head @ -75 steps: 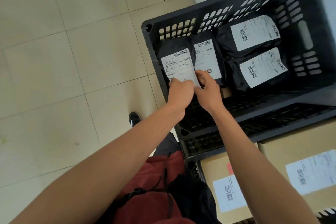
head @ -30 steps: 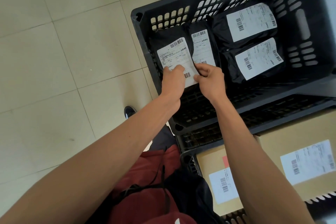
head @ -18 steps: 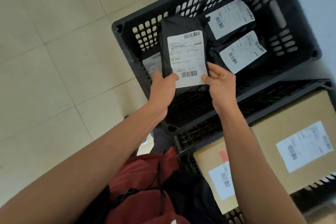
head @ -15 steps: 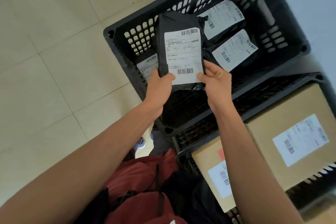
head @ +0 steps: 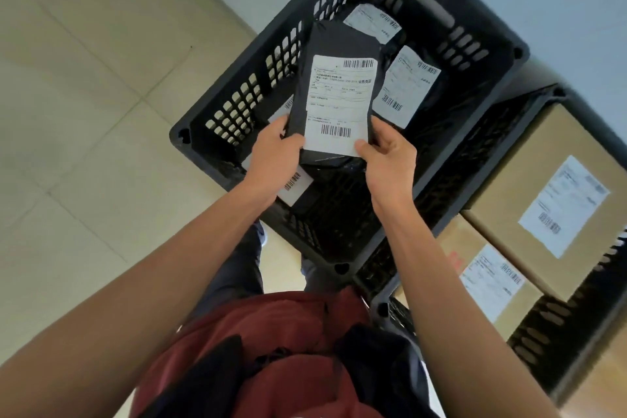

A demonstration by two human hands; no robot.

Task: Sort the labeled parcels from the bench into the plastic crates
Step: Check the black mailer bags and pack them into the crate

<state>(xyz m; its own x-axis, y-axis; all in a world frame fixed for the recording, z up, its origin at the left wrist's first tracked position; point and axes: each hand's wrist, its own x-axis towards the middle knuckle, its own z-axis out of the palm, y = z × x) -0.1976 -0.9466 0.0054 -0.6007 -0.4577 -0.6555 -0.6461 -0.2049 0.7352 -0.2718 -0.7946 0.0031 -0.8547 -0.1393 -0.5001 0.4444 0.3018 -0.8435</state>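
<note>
Both hands are on a flat black plastic mailer parcel with a white barcode label (head: 334,102), held up over the black slotted plastic crate (head: 475,44). Left hand (head: 271,156) pinches the near left corner, right hand (head: 390,159) grips the near right edge, thumb on the label. Three more labelled black parcels lie in the crate: two far right (head: 407,85), one near left (head: 293,185). Looks like a label check, so I'd keep thumbs off the barcode, then lay it flat, label up, in the open middle. Brown cardboard boxes (head: 559,180) sit in the crate on the right.
</note>
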